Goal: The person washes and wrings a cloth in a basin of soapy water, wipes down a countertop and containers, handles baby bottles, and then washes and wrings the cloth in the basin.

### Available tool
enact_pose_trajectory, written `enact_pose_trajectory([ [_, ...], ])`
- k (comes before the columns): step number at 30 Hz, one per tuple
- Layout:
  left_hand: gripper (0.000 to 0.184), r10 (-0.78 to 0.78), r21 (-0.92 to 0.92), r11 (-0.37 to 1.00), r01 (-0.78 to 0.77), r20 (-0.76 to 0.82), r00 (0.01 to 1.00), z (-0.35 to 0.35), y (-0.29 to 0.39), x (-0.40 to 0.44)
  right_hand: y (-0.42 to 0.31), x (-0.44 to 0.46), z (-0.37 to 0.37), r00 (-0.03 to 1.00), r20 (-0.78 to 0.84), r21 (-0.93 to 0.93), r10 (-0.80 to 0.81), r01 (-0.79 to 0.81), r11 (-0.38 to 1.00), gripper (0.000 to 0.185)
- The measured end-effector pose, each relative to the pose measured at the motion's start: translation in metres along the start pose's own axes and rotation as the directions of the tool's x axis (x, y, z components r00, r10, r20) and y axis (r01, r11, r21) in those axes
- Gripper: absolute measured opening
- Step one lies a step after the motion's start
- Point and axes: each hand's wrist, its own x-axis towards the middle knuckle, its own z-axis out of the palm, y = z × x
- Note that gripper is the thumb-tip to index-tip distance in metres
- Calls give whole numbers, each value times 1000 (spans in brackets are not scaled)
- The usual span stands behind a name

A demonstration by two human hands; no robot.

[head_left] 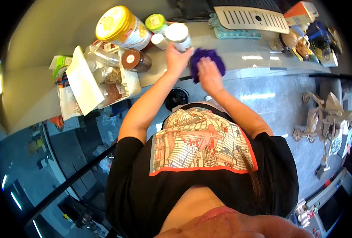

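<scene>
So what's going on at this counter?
A person is working with both bare hands. The left hand holds a white jar near its base, while the right hand lies on a purple cloth at the front of the counter. A yellow tub, a green tin and a brown jar stand farther left.

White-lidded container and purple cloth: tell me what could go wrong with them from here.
The left hand is at the white-lidded container, which stands close to the small white-capped bottle and the green-lidded tin; a sideways nudge might knock one of them over.

The right hand is on the purple cloth by the front edge of the counter, so the cloth could slip off towards the floor.
</scene>
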Motion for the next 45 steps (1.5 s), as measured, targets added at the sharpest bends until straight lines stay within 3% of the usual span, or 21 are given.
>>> enact_pose_trajectory([
  [2, 55, 25, 60, 998, -25, -7, 1000, 12, 12, 5, -39, 10, 3, 985, 66, 157, -158, 146, 977, 41],
  [4, 54, 77, 67, 995, -78, 24, 997, 23, 17, 7, -49, 30, 25, 896, 286, 173, -341, 302, 938, 43],
  [5, 54, 93, 86, 992, -94, 25, 995, 30, 16, 10, -62, 57, -9, 823, 421, -152, -382, 479, 864, 48],
  [6, 54, 110, 105, 988, -112, 31, 993, 35, 16, 11, -61, 59, 21, 874, 311, -140, -373, 430, 892, 53],
  [8, 54, 104, 125, 986, -107, 34, 994, 41, 25, 12, -64, 70, 44, 971, 202, 100, -127, 108, 989, 53],
  [11, 61, -11, 289, 957, -11, 75, 997, 41, 39, 11, -62, 107, 69, 963, 268, -158, 27, 16, 987, 54],
  [13, 69, -89, 467, 884, 11, 146, 985, 20, 76, 3, -51, 132, 93, 975, 156, -183, 157, -128, 975, 53],
  [14, 70, -60, 519, 854, -24, 144, 988, 15, 71, 3, -51, 136, 106, 970, 99, -186, 223, -202, 962, 52],
  [15, 72, -30, 570, 819, -59, 146, 989, 10, 62, 5, -56, 146, 76, 947, 189, -231, 259, -213, 949, 55],
  [16, 74, 2, 619, 779, -96, 151, 989, 6, 51, 8, -58, 147, 77, 954, 186, -215, 236, -195, 957, 56],
  [17, 65, 191, 472, 857, -205, 79, 978, -4, 46, 6, -52, 148, 82, 960, 179, -201, 217, -180, 963, 56],
  [18, 56, 154, 312, 936, -162, 49, 987, -17, 40, 2, -44, 150, 85, 965, 170, -188, 201, -168, 968, 57],
  [20, 54, 357, 465, 826, -319, 6, 934, -44, 11, 19, -37, 158, 87, 958, 204, -205, 200, -157, 966, 58],
  [22, 54, 384, 595, 748, -293, -27, 923, -59, 7, 29, -41, 166, 67, 941, 229, -4, 248, -254, 967, 58],
  [26, 40, 341, 833, 418, -364, 227, 912, -69, 18, 37, -41, 165, 63, 939, 243, -32, 243, -242, 970, 59],
  [32, 25, 430, 865, 219, -452, 330, 840, -76, 2, 50, -52, 94, 36, 995, 89, 19, -38, 36, 999, 53],
  [37, 21, 273, 785, 420, -455, 369, 888, -91, 16, 43, -51, 57, 10, 951, 173, 157, -258, 232, 960, 51],
  [40, 22, 340, 762, 400, -510, 393, 854, -95, 28, 42, -43, 77, 20, 946, 136, 234, -293, 257, 938, 51],
  [42, 37, 308, 734, 441, -516, 416, 855, -89, 32, 46, -55, 101, 29, 974, 62, 215, -218, 200, 956, 50],
  [44, 45, 325, 702, 448, -553, 448, 833, -77, 32, 50, -71, 136, 16, 879, 442, 147, -179, 126, 981, 52],
  [45, 46, 356, 683, 434, -588, 470, 808, -70, 30, 53, -74, 143, 25, 903, 376, 133, -208, 170, 976, 52],
])
